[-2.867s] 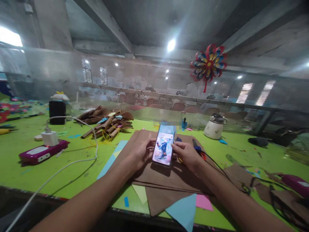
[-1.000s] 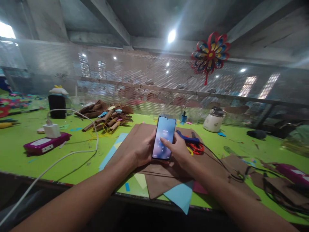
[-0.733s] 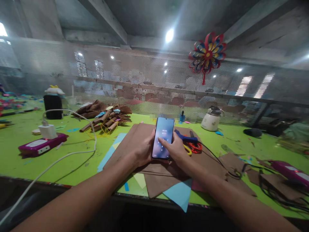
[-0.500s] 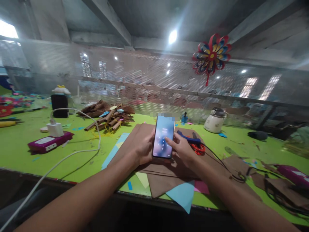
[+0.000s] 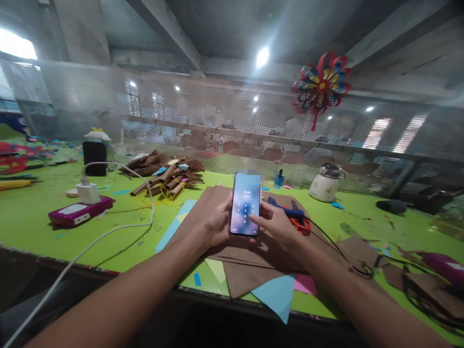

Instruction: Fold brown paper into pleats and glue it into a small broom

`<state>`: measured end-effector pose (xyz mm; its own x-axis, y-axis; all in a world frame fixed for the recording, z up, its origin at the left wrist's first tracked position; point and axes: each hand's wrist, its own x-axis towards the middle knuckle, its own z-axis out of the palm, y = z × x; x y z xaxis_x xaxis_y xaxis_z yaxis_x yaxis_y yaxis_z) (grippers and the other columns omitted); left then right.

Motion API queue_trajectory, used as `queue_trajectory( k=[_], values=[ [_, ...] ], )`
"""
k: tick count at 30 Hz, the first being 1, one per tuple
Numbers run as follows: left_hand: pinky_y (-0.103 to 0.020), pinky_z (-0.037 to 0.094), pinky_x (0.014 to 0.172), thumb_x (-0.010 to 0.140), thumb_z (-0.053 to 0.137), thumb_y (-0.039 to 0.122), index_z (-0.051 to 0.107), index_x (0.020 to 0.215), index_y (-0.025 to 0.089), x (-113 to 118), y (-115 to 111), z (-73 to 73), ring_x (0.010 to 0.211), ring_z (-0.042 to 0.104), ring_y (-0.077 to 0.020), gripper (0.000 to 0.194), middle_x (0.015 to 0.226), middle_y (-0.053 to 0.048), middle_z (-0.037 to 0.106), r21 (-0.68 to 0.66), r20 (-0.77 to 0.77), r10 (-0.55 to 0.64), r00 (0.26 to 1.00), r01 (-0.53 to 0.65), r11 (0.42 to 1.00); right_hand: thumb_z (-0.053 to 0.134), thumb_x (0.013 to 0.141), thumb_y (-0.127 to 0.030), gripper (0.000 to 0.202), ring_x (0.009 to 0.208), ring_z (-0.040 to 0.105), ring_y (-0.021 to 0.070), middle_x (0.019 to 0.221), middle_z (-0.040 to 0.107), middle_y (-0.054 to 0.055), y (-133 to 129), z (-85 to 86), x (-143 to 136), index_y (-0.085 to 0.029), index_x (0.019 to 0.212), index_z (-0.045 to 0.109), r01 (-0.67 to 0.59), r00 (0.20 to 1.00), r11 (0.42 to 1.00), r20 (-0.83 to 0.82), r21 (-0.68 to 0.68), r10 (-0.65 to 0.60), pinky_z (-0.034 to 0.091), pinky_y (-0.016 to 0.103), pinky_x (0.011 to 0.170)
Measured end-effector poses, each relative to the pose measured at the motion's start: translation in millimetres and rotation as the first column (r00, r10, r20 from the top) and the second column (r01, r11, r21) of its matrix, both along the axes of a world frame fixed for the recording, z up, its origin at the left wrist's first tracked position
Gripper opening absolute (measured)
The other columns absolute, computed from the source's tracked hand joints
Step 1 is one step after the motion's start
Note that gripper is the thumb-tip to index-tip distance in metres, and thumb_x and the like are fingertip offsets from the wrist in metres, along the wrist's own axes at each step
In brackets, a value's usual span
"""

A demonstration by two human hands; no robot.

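Note:
A smartphone point(image 5: 243, 205) stands tilted up in front of me, its lit screen showing a number keypad. My left hand point(image 5: 218, 223) is closed around its left edge. My right hand point(image 5: 277, 222) is closed on the right edge, with the thumb over the lower right of the screen. Beneath both hands lie stacked sheets of brown paper point(image 5: 241, 280). Just past my right hand sit a blue glue gun point(image 5: 290, 210) with a black cord and red-handled scissors point(image 5: 301, 225).
On the green table point(image 5: 126, 241) are a purple power strip point(image 5: 80, 212) with a white charger and cable, a bundle of rolled brown paper point(image 5: 168, 176), a small blue bottle point(image 5: 279, 179) and a white jug point(image 5: 324, 184). A paper flower point(image 5: 322, 86) hangs at upper right.
My right thumb has moved down and slightly right over the keypad. The whole view has shifted slightly, so things appear further right. Both hands remain on the phone.

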<state>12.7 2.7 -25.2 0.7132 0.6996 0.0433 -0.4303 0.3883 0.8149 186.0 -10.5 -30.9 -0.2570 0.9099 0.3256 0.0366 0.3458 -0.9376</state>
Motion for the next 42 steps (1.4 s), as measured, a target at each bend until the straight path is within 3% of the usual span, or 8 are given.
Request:
queue_trajectory(
  k=[4,7,10,17,23,29,37,42],
  values=[
    [-0.050,0.050,0.075,0.088,0.030,0.065,0.058,0.117,0.009,3.2,1.9,-4.1,0.086,0.065,-0.0330,0.069,0.097,-0.020,0.068,-0.009,-0.015,-0.051,0.999,0.051,0.999,0.069,0.072,-0.045,0.044,0.069,0.063,0.0192,0.095,0.070,0.008,-1.5,-0.9,-6.4,-0.018,0.106,0.065,0.085,0.996,0.995,-0.029,-0.056,-0.087,0.049,0.030,0.055],
    [-0.048,0.050,0.073,0.089,0.031,0.063,0.057,0.120,0.008,6.3,2.2,-6.5,0.081,0.065,-0.0313,0.068,0.092,-0.021,0.069,-0.010,-0.012,-0.099,0.995,0.099,0.995,0.066,0.072,-0.053,0.050,0.057,0.059,0.0174,0.083,0.070,0.010,3.0,-6.0,-10.8,-0.012,0.100,0.066,0.200,0.980,0.977,0.007,-0.078,-0.200,0.046,0.029,0.047],
    [-0.046,0.051,0.069,0.090,0.030,0.060,0.057,0.121,0.008,8.3,2.1,-7.7,0.075,0.065,-0.0291,0.066,0.089,-0.020,0.069,-0.013,-0.012,-0.114,0.993,0.114,0.993,0.067,0.070,-0.054,0.050,0.059,0.060,0.0180,0.082,0.071,0.010,7.5,-10.6,-12.4,-0.010,0.094,0.067,0.269,0.963,0.962,0.030,-0.040,-0.268,0.047,0.028,0.050],
    [-0.047,0.051,0.072,0.092,0.027,0.058,0.058,0.121,0.008,5.9,2.7,-6.3,0.072,0.066,-0.0276,0.065,0.088,-0.019,0.070,-0.038,0.015,-0.094,0.995,0.094,0.995,0.064,0.074,-0.052,0.046,0.056,0.058,0.0169,0.083,0.070,0.009,1.7,-6.3,-11.0,-0.013,0.097,0.065,0.230,0.972,0.972,0.064,-0.040,-0.227,0.045,0.028,0.048],
    [-0.047,0.051,0.071,0.091,0.030,0.057,0.058,0.119,0.007,5.6,2.5,-4.5,0.072,0.066,-0.0281,0.064,0.090,-0.020,0.069,-0.037,0.014,-0.077,0.997,0.078,0.996,0.072,0.069,-0.037,0.043,0.082,0.065,0.0252,0.094,0.071,0.010,0.3,-6.4,-10.7,-0.015,0.104,0.063,0.170,0.983,0.985,0.064,0.007,-0.170,0.052,0.036,0.069],
    [-0.049,0.051,0.071,0.091,0.031,0.059,0.060,0.116,0.010,5.8,2.5,-3.9,0.072,0.066,-0.0283,0.063,0.089,-0.018,0.070,-0.055,-0.024,-0.043,0.999,0.042,0.998,0.073,0.067,-0.033,0.044,0.087,0.065,0.0268,0.097,0.070,0.010,5.7,-11.9,-8.9,-0.016,0.106,0.061,0.189,0.975,0.981,0.111,0.053,-0.194,0.052,0.040,0.075],
    [-0.051,0.050,0.072,0.091,0.027,0.059,0.060,0.116,0.006,2.9,1.5,-3.2,0.075,0.066,-0.0309,0.067,0.091,-0.022,0.069,-0.036,-0.046,-0.052,0.998,0.050,0.998,0.073,0.068,-0.044,0.046,0.086,0.064,0.0259,0.098,0.069,0.009,0.5,-6.8,-8.6,-0.018,0.104,0.062,0.171,0.979,0.984,0.108,0.037,-0.174,0.052,0.036,0.070],
    [-0.052,0.050,0.072,0.090,0.029,0.060,0.060,0.118,0.008,1.6,-1.0,-1.9,0.079,0.066,-0.0320,0.067,0.092,-0.022,0.069,-0.040,-0.034,-0.082,0.996,0.081,0.996,0.051,0.080,-0.063,0.048,0.065,0.061,0.0179,0.081,0.067,0.004,1.7,-11.0,-8.3,-0.020,0.096,0.062,0.115,0.992,0.990,-0.044,-0.076,-0.119,0.049,0.030,0.056]
  ],
)
